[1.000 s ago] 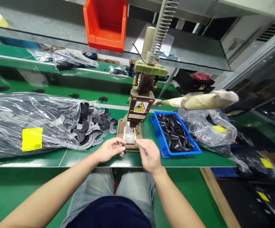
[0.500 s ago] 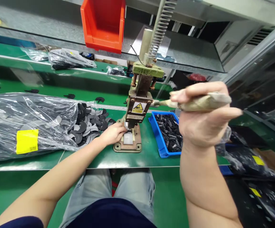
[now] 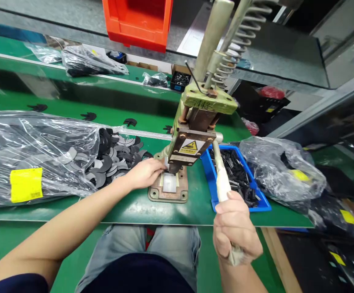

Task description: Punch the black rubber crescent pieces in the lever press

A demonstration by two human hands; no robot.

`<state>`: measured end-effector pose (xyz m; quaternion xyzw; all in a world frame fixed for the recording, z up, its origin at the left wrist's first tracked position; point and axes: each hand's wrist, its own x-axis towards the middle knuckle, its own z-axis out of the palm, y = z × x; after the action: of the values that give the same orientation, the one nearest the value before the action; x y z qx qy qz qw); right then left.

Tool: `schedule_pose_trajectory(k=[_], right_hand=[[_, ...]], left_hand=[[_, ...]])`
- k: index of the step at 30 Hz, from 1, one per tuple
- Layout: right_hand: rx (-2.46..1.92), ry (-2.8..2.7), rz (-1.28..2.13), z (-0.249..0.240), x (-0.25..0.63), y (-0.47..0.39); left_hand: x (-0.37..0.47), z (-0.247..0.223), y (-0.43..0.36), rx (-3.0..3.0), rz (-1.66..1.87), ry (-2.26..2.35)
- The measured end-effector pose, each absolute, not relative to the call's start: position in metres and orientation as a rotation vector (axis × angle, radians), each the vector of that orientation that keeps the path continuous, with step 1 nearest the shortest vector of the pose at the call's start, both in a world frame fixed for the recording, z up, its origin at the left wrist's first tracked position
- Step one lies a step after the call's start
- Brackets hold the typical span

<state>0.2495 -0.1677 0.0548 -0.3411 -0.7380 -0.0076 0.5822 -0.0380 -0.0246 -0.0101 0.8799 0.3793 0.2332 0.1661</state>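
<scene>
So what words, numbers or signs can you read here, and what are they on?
Warning sign: yellow triangle with a black picture, on the press; its words are too small.
White strip under it: too blurred.
Green top plate: handwritten marks, maybe numbers, too unclear to quote.
Yellow label on the big plastic bag: too small.
No clear words anywhere.

Glossy, smooth green tabletop (image 3: pixel 192 209); wrinkled clear plastic bag (image 3: pixel 54 150); metal lever press (image 3: pixel 192 134) with chipped green paint.

Press (image 3: pixel 192 140) cut off at top.
</scene>
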Motion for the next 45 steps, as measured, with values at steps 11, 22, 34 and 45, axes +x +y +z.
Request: schedule_pose_trajectory(k=[11, 22, 34, 45], right_hand=[[-0.627, -1.614, -0.049, 0.056, 0.241, -0.158], [-0.627, -1.523, -0.036, 0.059, 0.231, -0.157], [-0.588, -1.532, -0.032, 0.062, 0.23, -0.156], [-0.619, -1.551, -0.008, 0.063, 0.231, -0.159]], left_hand=[[-0.096, -0.012, -0.014, 2.622, 0.252, 1.402], [-0.093, -0.018, 0.006, 2.652, 0.153, 1.399], [-0.102, -0.012, -0.007, 2.799, 0.168, 1.343], [-0.088, -0.009, 0.002, 2.795, -0.024, 1.235]])
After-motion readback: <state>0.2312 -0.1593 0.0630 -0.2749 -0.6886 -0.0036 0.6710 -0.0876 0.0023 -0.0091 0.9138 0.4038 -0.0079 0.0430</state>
